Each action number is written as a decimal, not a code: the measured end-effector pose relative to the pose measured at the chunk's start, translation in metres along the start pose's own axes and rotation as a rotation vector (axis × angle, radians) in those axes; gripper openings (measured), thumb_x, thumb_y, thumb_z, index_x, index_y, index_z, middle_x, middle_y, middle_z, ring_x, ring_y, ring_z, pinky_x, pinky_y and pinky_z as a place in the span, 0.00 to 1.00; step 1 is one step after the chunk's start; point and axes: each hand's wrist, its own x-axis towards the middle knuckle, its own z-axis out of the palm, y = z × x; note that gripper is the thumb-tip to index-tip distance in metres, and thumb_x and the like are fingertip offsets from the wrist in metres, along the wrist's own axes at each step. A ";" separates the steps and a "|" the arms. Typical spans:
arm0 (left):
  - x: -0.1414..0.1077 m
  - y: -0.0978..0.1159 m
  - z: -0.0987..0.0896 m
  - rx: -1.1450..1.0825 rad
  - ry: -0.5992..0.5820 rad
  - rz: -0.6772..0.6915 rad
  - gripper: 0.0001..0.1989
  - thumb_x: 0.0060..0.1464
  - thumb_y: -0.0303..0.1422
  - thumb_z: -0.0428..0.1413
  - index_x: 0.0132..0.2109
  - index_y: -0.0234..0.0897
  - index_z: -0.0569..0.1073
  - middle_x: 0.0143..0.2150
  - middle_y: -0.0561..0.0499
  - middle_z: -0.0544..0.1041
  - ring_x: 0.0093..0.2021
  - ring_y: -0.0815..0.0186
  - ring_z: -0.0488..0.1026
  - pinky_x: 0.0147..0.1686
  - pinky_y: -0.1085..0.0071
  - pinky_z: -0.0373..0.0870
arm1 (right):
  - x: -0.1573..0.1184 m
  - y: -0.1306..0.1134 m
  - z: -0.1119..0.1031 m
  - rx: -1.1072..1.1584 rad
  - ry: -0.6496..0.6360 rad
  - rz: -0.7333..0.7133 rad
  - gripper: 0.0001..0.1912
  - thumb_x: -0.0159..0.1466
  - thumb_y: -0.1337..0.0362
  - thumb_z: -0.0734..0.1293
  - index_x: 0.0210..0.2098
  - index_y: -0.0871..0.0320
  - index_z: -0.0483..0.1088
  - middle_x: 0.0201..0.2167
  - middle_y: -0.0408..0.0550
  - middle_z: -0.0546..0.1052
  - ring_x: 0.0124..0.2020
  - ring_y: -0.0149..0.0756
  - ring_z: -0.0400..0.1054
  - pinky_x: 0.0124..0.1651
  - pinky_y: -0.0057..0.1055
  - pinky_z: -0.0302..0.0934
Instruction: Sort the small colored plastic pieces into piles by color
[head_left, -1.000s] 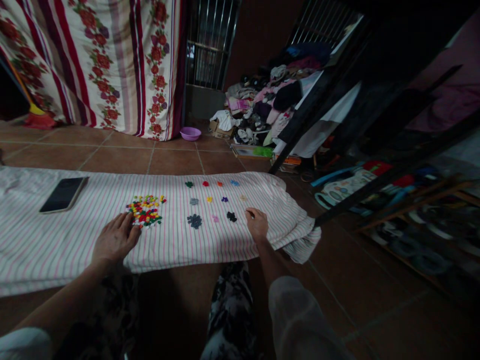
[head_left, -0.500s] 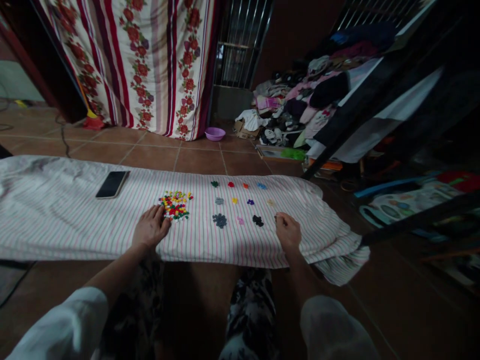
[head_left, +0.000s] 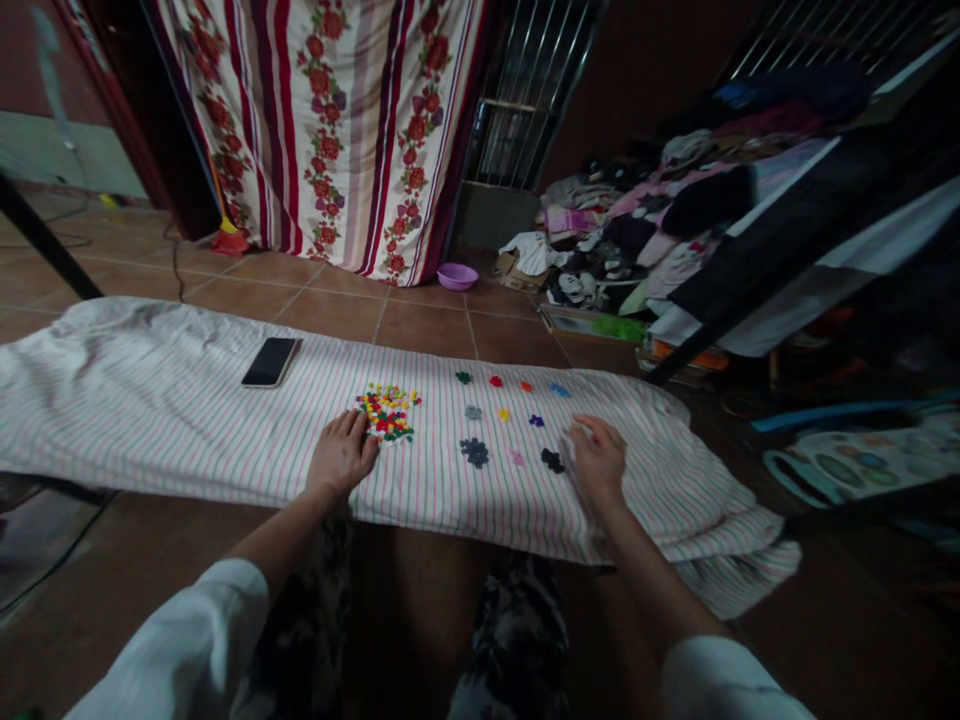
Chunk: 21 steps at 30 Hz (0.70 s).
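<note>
My left hand [head_left: 341, 455] lies on the striped cloth [head_left: 420, 490], its fingers flat at the left edge of a mixed heap of small coloured pieces [head_left: 390, 412]. At the right, my right hand [head_left: 600, 455] is bent with its fingertips close together over the cloth; anything between them is too small to make out. Left of it are small single-colour groups: black pieces [head_left: 553, 460], purple pieces [head_left: 536, 421], pink pieces [head_left: 516, 457], dark grey pieces [head_left: 474, 452], grey pieces [head_left: 472, 412] and yellow pieces [head_left: 504, 414]. Farther back lie green pieces [head_left: 463, 378], red pieces [head_left: 496, 381], orange pieces [head_left: 526, 386] and blue pieces [head_left: 559, 389].
A phone [head_left: 271, 362] lies on the cloth at the left. Beyond the table are a flowered curtain [head_left: 326, 130], a purple basin [head_left: 457, 277] and a heap of clothes [head_left: 637, 210]. Dark metal posts [head_left: 690, 345] rise at the table's ends.
The view has shifted, so the table appears farther right. My right hand has moved away from me, up to where the small tan group lay, now hidden. My left hand stays beside the mixed heap.
</note>
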 end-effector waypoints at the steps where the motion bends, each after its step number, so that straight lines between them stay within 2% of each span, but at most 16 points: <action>1: 0.000 0.000 -0.001 -0.014 0.009 -0.003 0.24 0.61 0.40 0.44 0.58 0.30 0.67 0.59 0.37 0.70 0.62 0.53 0.64 0.61 0.56 0.61 | 0.003 -0.018 0.010 0.050 -0.048 -0.012 0.14 0.61 0.56 0.60 0.36 0.55 0.75 0.38 0.51 0.77 0.44 0.43 0.68 0.51 0.44 0.61; 7: -0.002 0.000 -0.001 -0.058 0.042 0.007 0.23 0.60 0.38 0.44 0.57 0.31 0.67 0.58 0.37 0.71 0.61 0.54 0.65 0.60 0.55 0.62 | 0.000 -0.128 0.082 0.220 -0.422 -0.151 0.11 0.62 0.61 0.61 0.36 0.53 0.76 0.37 0.48 0.77 0.43 0.40 0.67 0.50 0.38 0.60; 11: -0.002 0.000 0.001 -0.066 0.058 -0.006 0.22 0.60 0.37 0.44 0.56 0.30 0.68 0.57 0.37 0.71 0.61 0.54 0.65 0.60 0.56 0.62 | -0.011 -0.183 0.123 0.159 -0.676 -0.271 0.11 0.63 0.67 0.62 0.37 0.54 0.77 0.37 0.47 0.76 0.44 0.39 0.65 0.51 0.34 0.58; 16: -0.001 0.001 0.001 -0.064 0.076 -0.016 0.21 0.61 0.37 0.44 0.55 0.30 0.69 0.57 0.37 0.72 0.60 0.53 0.65 0.60 0.54 0.62 | -0.015 -0.220 0.156 0.004 -0.877 -0.351 0.12 0.66 0.67 0.61 0.42 0.54 0.77 0.40 0.49 0.76 0.47 0.38 0.62 0.52 0.32 0.55; 21: 0.000 0.002 0.001 -0.049 0.060 -0.019 0.22 0.61 0.38 0.44 0.56 0.30 0.69 0.56 0.38 0.73 0.59 0.53 0.66 0.60 0.54 0.61 | -0.013 -0.227 0.170 -0.109 -0.956 -0.363 0.14 0.66 0.68 0.61 0.42 0.52 0.78 0.41 0.49 0.76 0.48 0.38 0.62 0.52 0.31 0.54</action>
